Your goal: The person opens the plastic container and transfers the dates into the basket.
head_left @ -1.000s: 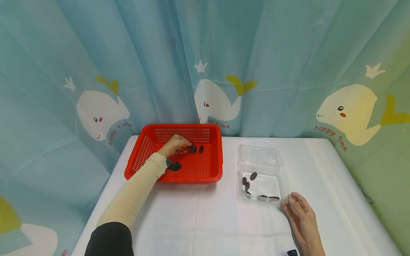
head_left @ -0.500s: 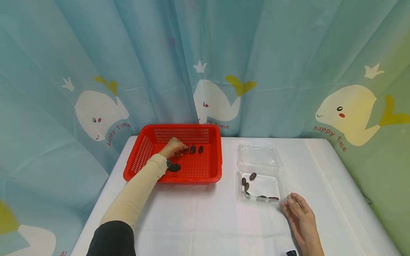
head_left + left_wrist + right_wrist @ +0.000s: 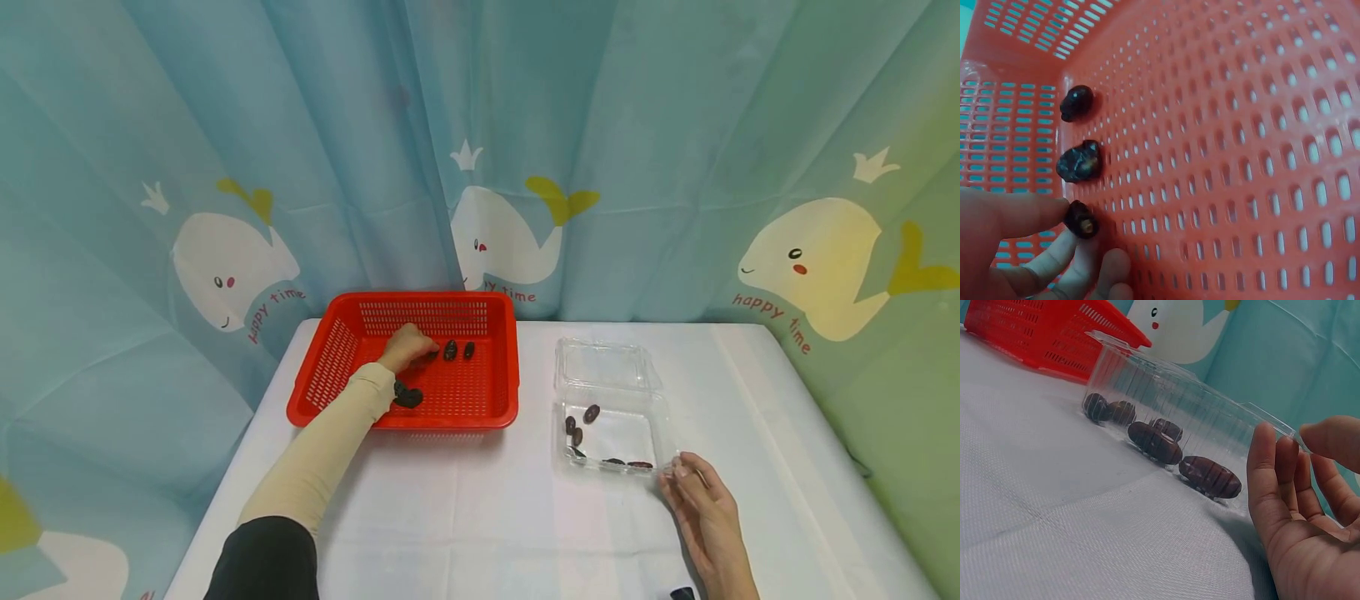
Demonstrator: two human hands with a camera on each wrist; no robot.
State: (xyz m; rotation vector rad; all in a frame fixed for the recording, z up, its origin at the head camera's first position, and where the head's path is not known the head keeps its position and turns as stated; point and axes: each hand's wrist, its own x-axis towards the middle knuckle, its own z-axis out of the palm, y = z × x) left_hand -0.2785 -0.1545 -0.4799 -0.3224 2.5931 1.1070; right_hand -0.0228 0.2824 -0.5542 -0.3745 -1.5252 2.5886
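Two dates (image 3: 450, 350): loose in the red basket (image 3: 465, 422), set apart, leaving fingertip room, I'd guess.
Third date (image 3: 1080, 220): in there too, lined up, pinched by my left hand (image 3: 408, 346), fingers parted only by its width.
Clear box (image 3: 1166, 394): dates inside; right hand (image 3: 705, 508) nips its rim, probably steadying it.
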